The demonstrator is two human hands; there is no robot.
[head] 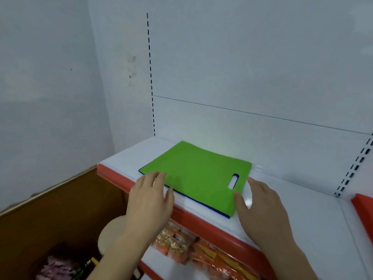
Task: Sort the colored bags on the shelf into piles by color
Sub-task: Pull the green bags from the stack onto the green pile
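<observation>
A flat green bag [198,174] with a cut-out handle lies on top of the white shelf [292,211]. A blue bag [210,208] lies under it; only its thin edge shows along the green bag's near side. My left hand [150,199] is at the stack's near left corner, fingers straight, fingertips touching the green bag. My right hand [258,209] lies flat on the shelf beside the stack's right corner, thumb against the bag's edge. Neither hand grips anything.
The shelf has a red front edge [203,221] and a white back panel with slotted uprights [150,77]. Orange snack packets [193,245] fill the shelf below. A brown wooden box [50,219] stands low on the left by the wall.
</observation>
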